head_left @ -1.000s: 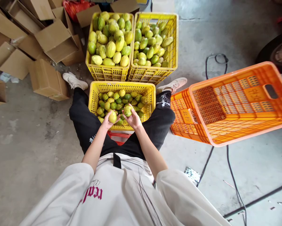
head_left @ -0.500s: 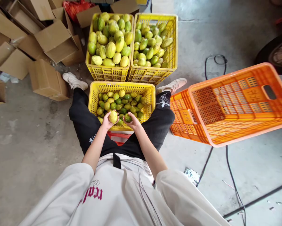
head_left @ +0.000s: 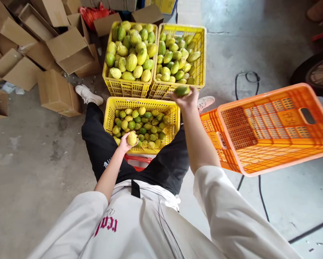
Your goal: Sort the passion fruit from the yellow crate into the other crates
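Observation:
My left hand (head_left: pixel 124 142) is closed around a yellow lemon (head_left: pixel 132 139) over the front edge of the near yellow crate (head_left: pixel 175 118). In that crate lie many small green and yellow lemons (head_left: pixel 131 125). My right hand (head_left: pixel 187 100) is raised and stretched forward, its fingers wrapped round a green lemon (head_left: pixel 181 90). It hovers by the front edge of the back right yellow crate (head_left: pixel 203 57), which holds green-yellow lemons (head_left: pixel 176 55). Beside it, the back left yellow crate (head_left: pixel 105 73) is heaped with larger-looking yellow-green lemons (head_left: pixel 131 62).
To the right an orange crate (head_left: pixel 239 169) stands tilted in view near my leg. Cardboard boxes (head_left: pixel 56 91) pile up at the left. Black cable (head_left: pixel 263 201) runs over the concrete floor, and a wheel (head_left: pixel 316 70) stands at the far right.
My right hand has moved from beside my left hand, forward and right, carrying the green lemon toward the back right crate. My left hand still holds the yellow lemon.

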Motion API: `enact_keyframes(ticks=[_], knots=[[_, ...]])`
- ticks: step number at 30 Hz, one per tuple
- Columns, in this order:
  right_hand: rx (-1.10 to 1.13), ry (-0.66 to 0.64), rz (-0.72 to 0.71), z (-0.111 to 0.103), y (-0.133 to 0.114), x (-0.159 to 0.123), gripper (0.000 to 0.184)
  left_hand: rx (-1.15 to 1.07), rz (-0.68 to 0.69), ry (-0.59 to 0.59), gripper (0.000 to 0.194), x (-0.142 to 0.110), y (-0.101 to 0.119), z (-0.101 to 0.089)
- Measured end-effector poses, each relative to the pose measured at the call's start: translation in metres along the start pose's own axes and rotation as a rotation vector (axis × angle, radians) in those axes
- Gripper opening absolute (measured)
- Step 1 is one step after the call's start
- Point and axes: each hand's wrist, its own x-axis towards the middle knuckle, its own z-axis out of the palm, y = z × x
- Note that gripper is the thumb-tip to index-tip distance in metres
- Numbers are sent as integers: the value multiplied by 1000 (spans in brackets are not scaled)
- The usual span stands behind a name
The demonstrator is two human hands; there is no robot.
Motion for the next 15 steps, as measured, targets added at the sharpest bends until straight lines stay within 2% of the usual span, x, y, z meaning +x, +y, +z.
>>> enact_keyframes(ticks=[2,3,4,5,6,7,10,13,15], knots=[[-67,-96,-190,2,-28,12,53,4,-4,9,41,1,0,1],[-135,-124,-258,-2,-32,13,53,6,-7,12,40,1,0,1],[-228,-143,-307,-10,-29,12,49,5,-9,13,38,1,1,2],[-343,-150,-332,-20,-21,8,37,2,-10,13,37,2,0,2],[-464,-149,-334,-31,-7,2,27,-1,-12,11,36,2,0,2],[-595,-138,-311,-44,12,-6,29,-3,-15,10,35,3,0,1],[-1130,-97,-105,-84,74,-33,56,4,-30,7,35,4,-1,-1],[-1404,-171,33,-115,126,-58,49,11,-37,8,36,5,-1,-2],[-1524,-260,110,-127,151,-69,32,3,-35,19,36,5,-1,-1]])
